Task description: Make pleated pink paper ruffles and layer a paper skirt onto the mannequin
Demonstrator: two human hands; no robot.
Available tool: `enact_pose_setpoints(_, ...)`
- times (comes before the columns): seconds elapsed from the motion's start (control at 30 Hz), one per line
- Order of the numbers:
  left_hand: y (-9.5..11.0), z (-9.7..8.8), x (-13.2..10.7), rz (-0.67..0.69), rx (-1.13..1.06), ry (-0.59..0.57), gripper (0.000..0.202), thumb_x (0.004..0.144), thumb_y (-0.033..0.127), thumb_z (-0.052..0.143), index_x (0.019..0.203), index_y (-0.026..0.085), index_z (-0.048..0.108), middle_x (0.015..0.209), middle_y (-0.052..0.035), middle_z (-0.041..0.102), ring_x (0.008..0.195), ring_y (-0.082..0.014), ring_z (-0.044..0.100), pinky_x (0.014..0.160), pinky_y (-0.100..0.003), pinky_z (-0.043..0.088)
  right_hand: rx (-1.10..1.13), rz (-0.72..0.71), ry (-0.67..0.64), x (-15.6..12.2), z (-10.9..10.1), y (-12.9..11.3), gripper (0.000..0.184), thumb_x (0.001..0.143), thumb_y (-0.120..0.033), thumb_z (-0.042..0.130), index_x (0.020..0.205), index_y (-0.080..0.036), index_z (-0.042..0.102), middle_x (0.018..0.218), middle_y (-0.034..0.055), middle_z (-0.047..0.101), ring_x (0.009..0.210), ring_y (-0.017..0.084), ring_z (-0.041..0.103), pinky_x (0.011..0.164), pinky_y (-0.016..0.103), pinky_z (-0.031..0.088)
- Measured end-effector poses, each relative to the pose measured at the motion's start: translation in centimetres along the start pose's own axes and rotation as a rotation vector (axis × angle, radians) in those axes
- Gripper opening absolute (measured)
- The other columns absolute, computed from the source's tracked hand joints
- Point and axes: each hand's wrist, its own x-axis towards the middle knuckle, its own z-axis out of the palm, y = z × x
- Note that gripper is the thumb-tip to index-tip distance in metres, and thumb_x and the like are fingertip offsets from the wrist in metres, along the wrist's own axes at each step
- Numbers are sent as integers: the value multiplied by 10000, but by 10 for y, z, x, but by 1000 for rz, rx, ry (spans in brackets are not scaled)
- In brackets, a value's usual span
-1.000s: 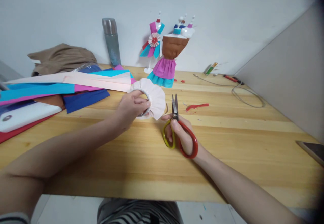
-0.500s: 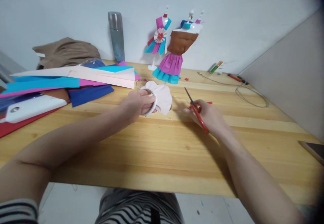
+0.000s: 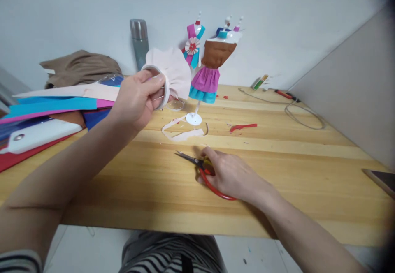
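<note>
My left hand (image 3: 138, 96) is raised above the tabletop, its fingers closed around a white tape ring (image 3: 166, 92). A pale pink gathered piece (image 3: 173, 71), fan-shaped with a wavy edge, spreads out to the right of the ring. Whether it is stuck to the ring or only gripped with it, I cannot tell. Low over the table's near half, my right hand (image 3: 231, 174) grips red-handled scissors (image 3: 197, 163). Their dark blades are together and point left. Beyond them lie pale pink scrap strips (image 3: 185, 135) and a red scrap (image 3: 243, 127).
Small dress forms wear a brown top (image 3: 217, 54), a pink-and-blue skirt (image 3: 205, 86) and a ribbon outfit with a rosette (image 3: 192, 46). Coloured sheets (image 3: 55, 102) are piled left, with a brown cloth (image 3: 82, 68) and a flask (image 3: 139, 42) behind. A cable (image 3: 304, 119) curls at right.
My left hand has lifted the ring and the gathered piece up and to the left. My right hand has brought the scissors nearer and leftward, uncovering the pink strips and red scrap.
</note>
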Motion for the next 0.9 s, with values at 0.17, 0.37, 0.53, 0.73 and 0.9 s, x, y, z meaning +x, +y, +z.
enact_pose_setpoints(0.17, 6, -2, -1, 20, -67, -13, 123, 915, 83, 476, 828, 121, 553, 862, -49, 654, 858, -135, 676, 883, -300, 540, 203, -223, -9, 0, 1, -16, 647, 825, -124, 578, 1451, -188, 426, 1118, 128, 711, 834, 213, 683, 701, 320, 513)
enact_pose_setpoints(0.37, 10, -7, 0, 11, -43, -14, 66, 906, 133, 532, 920, 114, 594, 928, -65, 688, 889, -149, 686, 886, -310, 549, -68, -589, 228, 16, 24, -34, 223, 959, -121, 458, 987, -136, 679, 771, 90, 691, 653, 183, 622, 607, 298, 482)
enact_pose_setpoints(0.53, 12, -6, -3, 11, -58, -35, 82, 888, 158, 581, 945, 104, 606, 968, -86, 695, 945, -183, 695, 913, -346, 544, -163, -723, 418, 60, 23, -26, 296, 1001, -259, 454, 1166, -104, 645, 1001, 147, 714, 909, 232, 650, 772, 361, 517)
enact_pose_setpoints(0.73, 7, -5, -4, -31, -90, -79, 92, 889, 74, 504, 870, 108, 587, 868, -71, 687, 800, -164, 695, 828, -346, 568, -239, -583, 216, 130, 24, -4, 575, 960, -499, 510, 1400, -129, 533, 1481, 209, 495, 1357, 360, 463, 1094, 575, 366)
enact_pose_setpoints(0.9, 4, -7, -1, -46, -85, -77, 77, 877, 76, 528, 887, 101, 600, 825, -60, 672, 748, -150, 684, 795, -338, 575, -94, -643, 201, 111, 29, 34, 475, 1012, -392, 408, 1348, -108, 588, 1428, 199, 559, 1343, 299, 512, 1125, 508, 409)
